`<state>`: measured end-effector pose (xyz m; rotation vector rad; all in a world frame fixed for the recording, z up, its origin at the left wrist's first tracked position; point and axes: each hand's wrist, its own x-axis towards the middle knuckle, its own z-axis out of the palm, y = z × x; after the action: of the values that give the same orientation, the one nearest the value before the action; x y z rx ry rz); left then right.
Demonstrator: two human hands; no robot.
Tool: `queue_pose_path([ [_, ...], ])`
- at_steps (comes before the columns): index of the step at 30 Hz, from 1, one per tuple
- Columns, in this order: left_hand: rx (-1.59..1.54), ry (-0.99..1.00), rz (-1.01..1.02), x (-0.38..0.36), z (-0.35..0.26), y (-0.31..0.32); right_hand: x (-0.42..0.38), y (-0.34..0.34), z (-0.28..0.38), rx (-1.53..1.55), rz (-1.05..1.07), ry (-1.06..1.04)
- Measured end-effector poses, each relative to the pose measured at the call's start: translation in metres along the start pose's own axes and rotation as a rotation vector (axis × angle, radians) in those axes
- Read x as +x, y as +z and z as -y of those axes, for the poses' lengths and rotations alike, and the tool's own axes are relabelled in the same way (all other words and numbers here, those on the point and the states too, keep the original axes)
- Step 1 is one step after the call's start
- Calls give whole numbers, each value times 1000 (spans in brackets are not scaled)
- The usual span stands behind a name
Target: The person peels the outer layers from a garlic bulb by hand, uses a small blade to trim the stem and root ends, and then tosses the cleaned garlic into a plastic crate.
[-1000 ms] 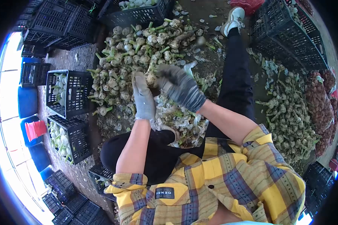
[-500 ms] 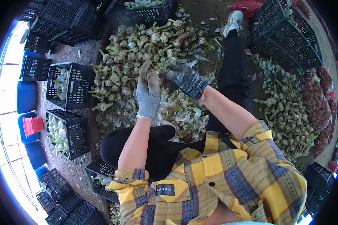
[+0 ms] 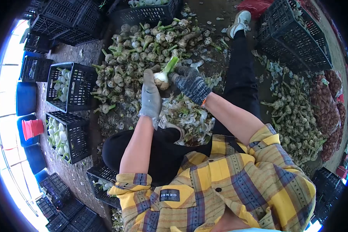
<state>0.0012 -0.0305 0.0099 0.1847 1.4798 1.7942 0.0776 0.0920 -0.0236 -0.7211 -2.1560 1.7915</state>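
Note:
My left hand point(image 3: 150, 96), in a light grey glove, is closed round the side of a garlic bulb point(image 3: 161, 80). The bulb's white skin shows, with a brownish patch low down, and its thick green stem points up and away. On the stem side, my right hand point(image 3: 191, 82), in a dark speckled knit glove, has its fingers curled against the bulb where the stem begins; its fingertips are partly hidden. Just beyond both hands lies a heap of unpeeled garlic bulbs point(image 3: 121, 75). Below them are loose peeled skins point(image 3: 187, 120).
Black crates with white bulbs point(image 3: 79, 135) stand on the left, another crate point(image 3: 145, 16) at the far side. A tall crate point(image 3: 294, 42) stands far right, above a second garlic heap point(image 3: 297, 120) and red mesh bags point(image 3: 326, 108). A red bucket point(image 3: 32, 128) is at left.
The bulb has turned so its white side and green stem now show between my hands. My left hand has rotated round it, and my right hand has shifted slightly.

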Motion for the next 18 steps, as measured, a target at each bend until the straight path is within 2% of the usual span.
queue_pose_path([
  [2, 98, 105, -71, 8, 12, -2, 2, 1, -7, 77, -6, 67],
  [4, 218, 415, -185, 0, 16, 24, -1, -5, 7, 173, 7, 158],
  [6, 258, 474, -240, -2, 16, 29, -1, -5, 11, 110, -19, 96],
  [8, 216, 282, -236, 6, 12, 11, 0, -4, 13, 28, -54, 32],
  [9, 221, 117, -197, 8, 3, 1, -1, -3, 14, -23, -75, 1],
  [10, 100, 19, -154, 7, 2, 0, -1, -2, 14, -74, -94, -31],
  [12, -138, -174, -63, 3, -5, 0, 1, 4, 11, 28, -102, 14],
  [13, -31, -155, -103, 5, -2, -2, 3, 5, 10, 79, -110, 36],
  [16, 165, 99, -203, 3, 0, 11, 3, 2, 17, 213, -28, 188],
  [17, 63, 89, -224, 0, 0, 15, 2, 2, 20, 329, -21, 192],
  [18, -5, 17, -159, 0, -1, 12, -1, 1, 22, 444, -12, 196],
])
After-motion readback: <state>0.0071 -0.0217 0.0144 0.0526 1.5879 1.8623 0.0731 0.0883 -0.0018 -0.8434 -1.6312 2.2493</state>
